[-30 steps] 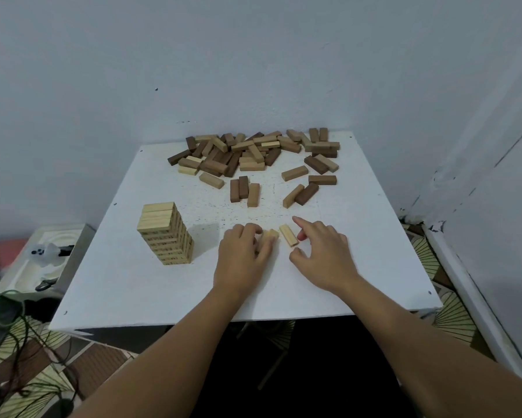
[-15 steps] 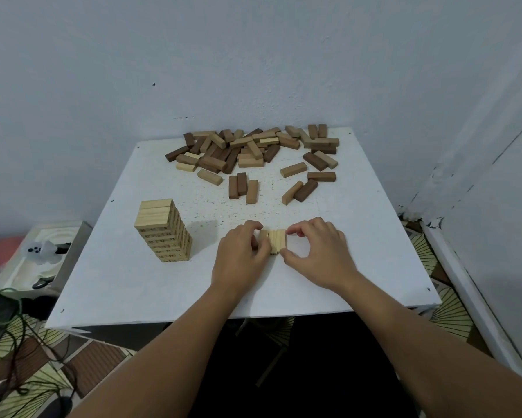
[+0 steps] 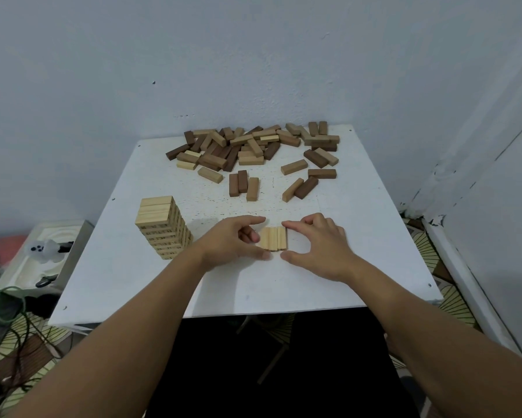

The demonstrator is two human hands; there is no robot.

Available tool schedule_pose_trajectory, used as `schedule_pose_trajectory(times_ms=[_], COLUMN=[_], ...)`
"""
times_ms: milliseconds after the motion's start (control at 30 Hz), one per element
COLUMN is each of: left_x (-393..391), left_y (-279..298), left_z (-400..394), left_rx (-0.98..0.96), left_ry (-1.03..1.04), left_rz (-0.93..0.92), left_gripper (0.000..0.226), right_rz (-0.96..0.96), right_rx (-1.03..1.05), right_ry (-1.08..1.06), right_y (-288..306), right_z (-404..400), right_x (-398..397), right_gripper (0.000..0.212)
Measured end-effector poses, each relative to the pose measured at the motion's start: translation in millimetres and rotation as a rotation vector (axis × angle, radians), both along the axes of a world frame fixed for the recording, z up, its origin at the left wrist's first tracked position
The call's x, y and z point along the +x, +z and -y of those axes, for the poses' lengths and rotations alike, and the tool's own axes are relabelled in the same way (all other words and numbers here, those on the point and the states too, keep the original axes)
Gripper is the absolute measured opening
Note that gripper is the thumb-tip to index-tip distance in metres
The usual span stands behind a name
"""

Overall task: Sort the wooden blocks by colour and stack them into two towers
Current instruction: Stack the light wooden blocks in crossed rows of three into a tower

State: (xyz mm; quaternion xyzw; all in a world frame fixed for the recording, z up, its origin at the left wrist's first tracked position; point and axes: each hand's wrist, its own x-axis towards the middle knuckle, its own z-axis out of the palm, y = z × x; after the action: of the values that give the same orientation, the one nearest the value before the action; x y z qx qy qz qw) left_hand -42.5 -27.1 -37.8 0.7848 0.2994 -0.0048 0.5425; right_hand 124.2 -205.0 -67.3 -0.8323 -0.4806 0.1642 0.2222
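Head view: left hand and right hand flank a row of light blocks lying side by side on the white table. Each hand's curled forefinger and thumb bracket the row's ends; firm contact cannot be told. Light tower stands left. Mixed block pile lies at the far edge. A white tray sits beside the table, contents unclear.
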Motion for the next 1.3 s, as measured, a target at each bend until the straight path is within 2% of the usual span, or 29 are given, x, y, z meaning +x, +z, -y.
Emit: schedule_pose_trajectory(times_ms=[133, 300, 667, 867, 1067, 1300], left_x=[7.4, 5.3, 7.4, 8.2, 9.2, -3.3], left_y=[1.0, -4.6, -0.3, 10.7, 45.3, 124.2], left_z=[2.3, 5.3, 8.3, 15.1, 23.2, 6.5], left_rx=[0.089, 0.117, 0.169, 0.269, 0.471, 0.642], left_ry=[-0.035, -0.013, -0.062, -0.09, -0.114, -0.1], left_rz=[-0.032, 0.01, -0.012, -0.038, 0.013, 0.064], left_gripper=[0.064, 0.055, 0.052, 0.054, 0.059, 0.057], right_rz=[-0.019, -0.019, -0.013, -0.045, -0.124, -0.129], right_rx=[0.009, 0.019, 0.019, 0.054, 0.263, 0.462], right_ry=[0.001, 0.008, -0.011, -0.006, -0.018, 0.038], right_y=[-1.5, -1.8, 2.4, 6.1, 28.5, 90.8], right_z=[0.2, -0.7, -2.2, -0.5, 1.3, -27.1], right_x=[1.5, 2.2, -1.8, -3.9, -7.7, -13.2], right_gripper=[0.066, 0.063, 0.065, 0.063, 0.059, 0.056])
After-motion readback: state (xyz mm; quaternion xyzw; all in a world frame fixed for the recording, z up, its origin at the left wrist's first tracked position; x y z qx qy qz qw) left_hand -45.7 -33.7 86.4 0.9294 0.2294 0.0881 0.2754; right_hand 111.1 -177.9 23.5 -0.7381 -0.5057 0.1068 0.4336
